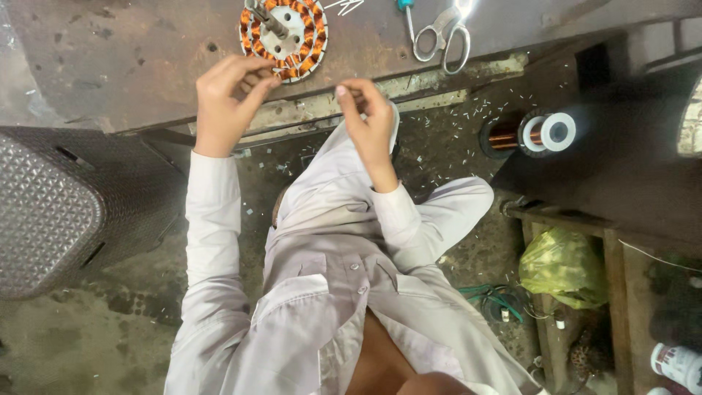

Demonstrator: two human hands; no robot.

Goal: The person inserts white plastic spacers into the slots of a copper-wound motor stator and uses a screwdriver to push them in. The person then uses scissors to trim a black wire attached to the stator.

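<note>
Just left hand (227, 102) beside stator (284, 36), table edge (439, 79).

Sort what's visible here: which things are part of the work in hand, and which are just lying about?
In hand: left hand, right hand, copper-wound stator.

Lying about: scissors, screwdriver, copper wire spool, yellow-green bag, dark plastic stool.

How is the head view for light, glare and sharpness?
Head view: even, soft light on the person's left hand and right hand; steel scissors glare at the top edge; dark shadow right of the copper wire spool; corners look slightly soft and stretched.
</note>
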